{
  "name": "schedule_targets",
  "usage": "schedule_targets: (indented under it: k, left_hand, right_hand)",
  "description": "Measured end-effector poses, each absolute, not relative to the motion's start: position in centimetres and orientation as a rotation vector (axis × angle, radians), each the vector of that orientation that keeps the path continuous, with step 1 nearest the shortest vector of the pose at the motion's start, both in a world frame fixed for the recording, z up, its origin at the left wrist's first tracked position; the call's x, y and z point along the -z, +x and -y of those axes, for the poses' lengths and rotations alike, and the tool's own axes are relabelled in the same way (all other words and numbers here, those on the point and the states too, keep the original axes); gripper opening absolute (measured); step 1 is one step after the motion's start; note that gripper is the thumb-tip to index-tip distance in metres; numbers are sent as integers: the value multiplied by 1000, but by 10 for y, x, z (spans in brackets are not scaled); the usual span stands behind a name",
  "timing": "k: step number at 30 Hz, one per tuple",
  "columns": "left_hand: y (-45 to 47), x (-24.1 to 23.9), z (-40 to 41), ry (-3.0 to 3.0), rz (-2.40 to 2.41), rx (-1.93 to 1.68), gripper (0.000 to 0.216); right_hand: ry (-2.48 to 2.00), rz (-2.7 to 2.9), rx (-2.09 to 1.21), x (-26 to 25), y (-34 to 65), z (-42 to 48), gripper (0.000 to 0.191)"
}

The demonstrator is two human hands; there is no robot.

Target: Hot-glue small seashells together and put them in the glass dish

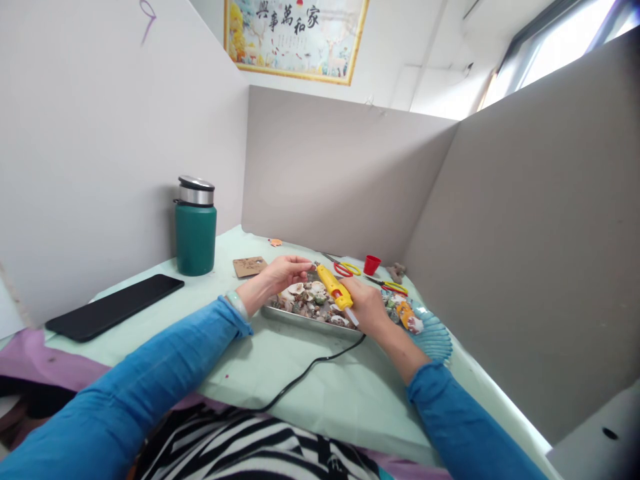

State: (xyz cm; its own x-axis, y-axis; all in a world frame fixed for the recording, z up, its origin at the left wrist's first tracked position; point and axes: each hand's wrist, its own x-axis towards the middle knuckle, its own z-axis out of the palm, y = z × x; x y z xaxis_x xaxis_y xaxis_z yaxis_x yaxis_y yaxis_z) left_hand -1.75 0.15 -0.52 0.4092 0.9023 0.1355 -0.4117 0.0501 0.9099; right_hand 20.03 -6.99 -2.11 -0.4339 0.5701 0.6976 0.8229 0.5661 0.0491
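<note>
Right now, through the head camera, I see my right hand [370,308] wrapped closed around a yellow glue gun [334,287]. The gun's body runs up and to the left out of my fist, with its nozzle end pointing toward the far left, over a metal tray [300,318] of seashells [313,298]. Its black cord [305,370] trails from under my right hand, toward me across the pale green tablecloth [325,393].

My left hand [285,272] hovers over the far left part of the tray, fingers curled together near the gun's tip; they seem to pinch something small, but I cannot tell what it is. The gun's tip lies just beside those fingertips, to their right.

To the right of the tray a blue shell-shaped dish [437,337] sits close to my right wrist. Farther back lie red-handled scissors [345,269], a small red cup [371,265] and a brown card [249,267]. On the left stand a green flask [195,228] and, nearer, a black phone [115,307]. Grey partition panels [340,173] enclose the table.
</note>
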Motion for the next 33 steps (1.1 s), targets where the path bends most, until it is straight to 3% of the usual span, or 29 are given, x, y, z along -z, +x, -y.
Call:
schedule_targets:
  k: [33]
  left_hand:
    - [-18, 3, 2, 1124, -583, -1113, 15]
  right_hand:
    - [-1170, 2116, 522, 21, 201, 70, 19]
